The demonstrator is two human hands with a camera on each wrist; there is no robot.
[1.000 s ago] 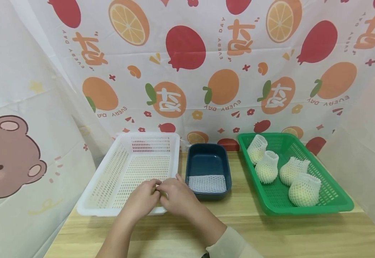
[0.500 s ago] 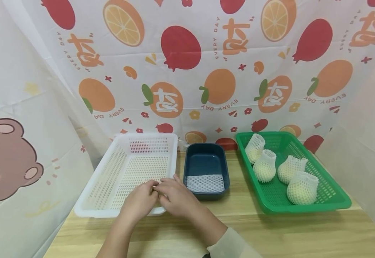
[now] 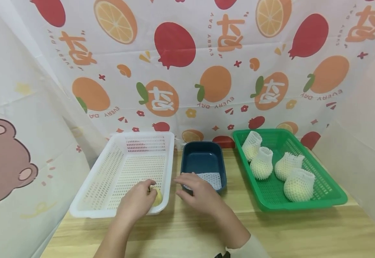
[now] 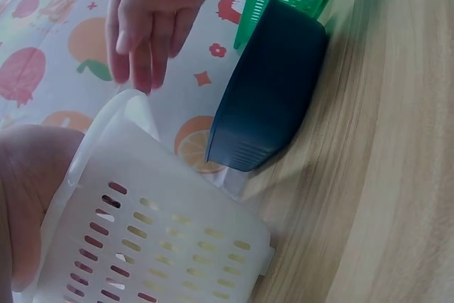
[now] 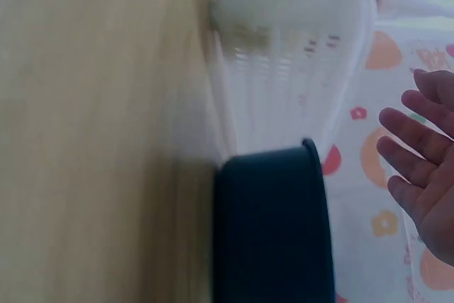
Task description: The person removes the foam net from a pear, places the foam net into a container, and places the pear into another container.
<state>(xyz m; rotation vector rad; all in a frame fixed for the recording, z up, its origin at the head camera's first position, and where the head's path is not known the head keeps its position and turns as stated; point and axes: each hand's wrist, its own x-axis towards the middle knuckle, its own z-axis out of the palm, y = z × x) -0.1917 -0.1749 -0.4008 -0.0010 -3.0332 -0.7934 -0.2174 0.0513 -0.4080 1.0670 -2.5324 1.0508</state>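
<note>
In the head view my left hand (image 3: 137, 200) reaches into the front right corner of the white basket (image 3: 87, 195). Its thumb and index finger are curled at the top of a round yellow fruit (image 3: 158, 198), partly hidden by the hand. My right hand (image 3: 203, 193) hovers over the near left corner of the dark blue bin (image 3: 203, 163), holding nothing. The right wrist view shows that hand (image 5: 425, 161) with fingers spread. Inside the bin lies a white foam net sleeve (image 3: 211, 179), half covered by the right hand.
At the right stands a green basket (image 3: 303, 206) with several pale yellow fruits in foam net sleeves (image 3: 261, 166). All three containers rest on a wooden table (image 3: 181, 236). A fruit-print cloth (image 3: 187, 86) hangs behind them.
My right hand has left the left hand and the fruit, moving right over the blue bin. The left hand stays in the white basket, and the yellow fruit now shows. The head view has shifted slightly.
</note>
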